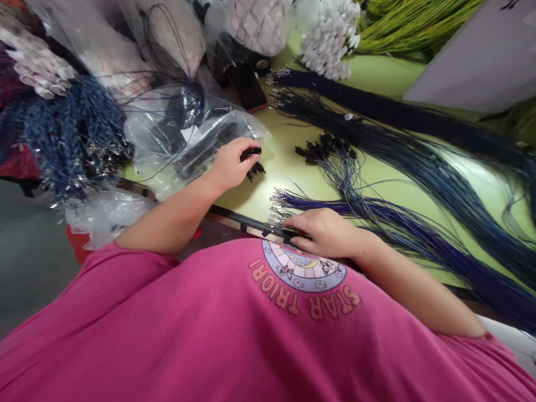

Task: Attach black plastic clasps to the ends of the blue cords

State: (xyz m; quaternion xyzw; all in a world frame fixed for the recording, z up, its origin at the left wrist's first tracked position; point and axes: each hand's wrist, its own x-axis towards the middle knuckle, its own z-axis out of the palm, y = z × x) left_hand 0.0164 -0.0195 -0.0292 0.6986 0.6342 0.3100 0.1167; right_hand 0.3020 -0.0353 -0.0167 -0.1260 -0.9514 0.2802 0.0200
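My left hand (234,163) is closed on a small black connector (252,151) between thumb and fingers, above the table's front part. Several loose black connectors (256,171) lie just below it. My right hand (320,231) rests at the table's front edge, its fingers at the metal-tipped ends (278,207) of a bundle of blue-purple wires (389,215). Whether its fingertips grip a wire is too small to tell. Behind it, thin wires with black connectors (324,148) on their ends lie in a heap.
Two long dark wire bundles (377,103) cross the green table (280,162). Clear plastic bags (196,145) and a phone (247,86) lie at the back left. Blue wires (79,128) hang at far left. White connectors (329,39) and yellow-green wires (410,25) stand behind.
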